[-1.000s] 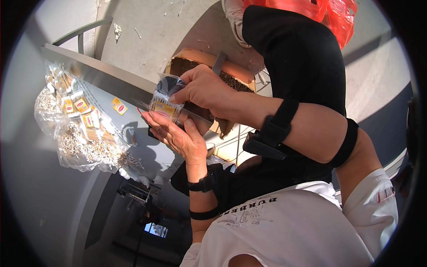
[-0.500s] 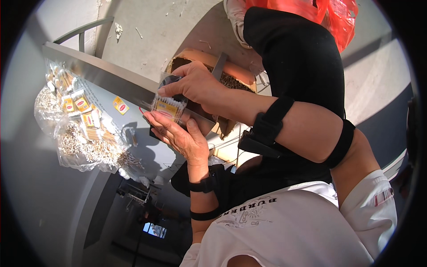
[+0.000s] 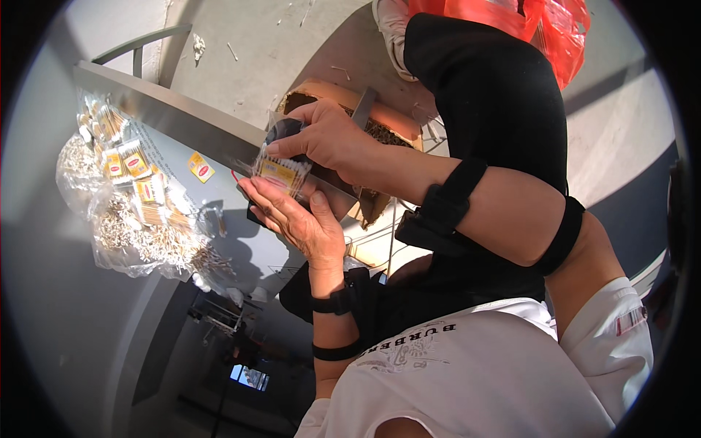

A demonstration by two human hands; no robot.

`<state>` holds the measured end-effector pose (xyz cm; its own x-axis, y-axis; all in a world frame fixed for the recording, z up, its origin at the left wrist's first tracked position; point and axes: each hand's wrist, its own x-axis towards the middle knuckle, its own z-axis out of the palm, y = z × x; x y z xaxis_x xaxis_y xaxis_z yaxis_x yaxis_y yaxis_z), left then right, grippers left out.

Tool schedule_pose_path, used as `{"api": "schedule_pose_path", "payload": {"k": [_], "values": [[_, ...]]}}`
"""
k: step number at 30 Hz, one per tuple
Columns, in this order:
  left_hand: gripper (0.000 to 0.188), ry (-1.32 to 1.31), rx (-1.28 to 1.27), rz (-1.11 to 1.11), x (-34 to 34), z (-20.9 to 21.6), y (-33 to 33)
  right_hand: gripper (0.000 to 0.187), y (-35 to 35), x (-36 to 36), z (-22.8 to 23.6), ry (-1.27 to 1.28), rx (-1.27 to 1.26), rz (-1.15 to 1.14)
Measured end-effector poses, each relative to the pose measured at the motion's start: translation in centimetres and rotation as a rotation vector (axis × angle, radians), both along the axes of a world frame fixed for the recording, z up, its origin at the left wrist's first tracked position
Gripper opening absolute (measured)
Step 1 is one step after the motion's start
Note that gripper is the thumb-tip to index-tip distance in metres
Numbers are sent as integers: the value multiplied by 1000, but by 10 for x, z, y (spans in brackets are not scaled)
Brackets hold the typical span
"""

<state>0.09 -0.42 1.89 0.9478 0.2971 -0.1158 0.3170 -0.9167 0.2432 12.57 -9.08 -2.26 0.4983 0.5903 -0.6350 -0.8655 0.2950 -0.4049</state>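
My right hand (image 3: 327,140) pinches the upper part of a small clear plastic bag of cotton swabs (image 3: 283,175) between thumb and fingers. The bag has a yellow card inside, and the white swab tips line up near its middle. Below it, my left hand (image 3: 296,225) lies palm up with fingers stretched out and thumb apart, touching the bag's lower end. Left of the hands, a loose yellow card (image 3: 200,168) rests on the grey table (image 3: 241,226).
At the left are a large clear bag of loose cotton swabs (image 3: 146,244) and several bundled swabs with yellow cards (image 3: 135,162). A metal rail (image 3: 175,106) runs along the table's edge. Beyond my hands stands an open cardboard box (image 3: 328,91); red plastic bags (image 3: 558,44) lie at the top right.
Both hands and the bag have shifted very slightly right in the picture, along with the whole scene. The grip looks the same.
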Motion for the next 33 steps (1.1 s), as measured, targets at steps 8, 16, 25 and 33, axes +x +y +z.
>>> {"api": "schedule_pose_path", "payload": {"k": [8, 16, 25, 33], "values": [[84, -16, 7, -10, 1, -2, -1, 11, 1, -13, -3, 205, -136, -107], [85, -17, -4, 2, 2, -1, -1, 7, -24, -18, 10, 129, 41, -71], [78, -69, -30, 26, -1, 1, -1, 15, -9, -8, 7, 142, 29, -161], [71, -716, -774, 275, 14, 2, 12, 15, 6, -15, 4, -70, 56, -241]]}}
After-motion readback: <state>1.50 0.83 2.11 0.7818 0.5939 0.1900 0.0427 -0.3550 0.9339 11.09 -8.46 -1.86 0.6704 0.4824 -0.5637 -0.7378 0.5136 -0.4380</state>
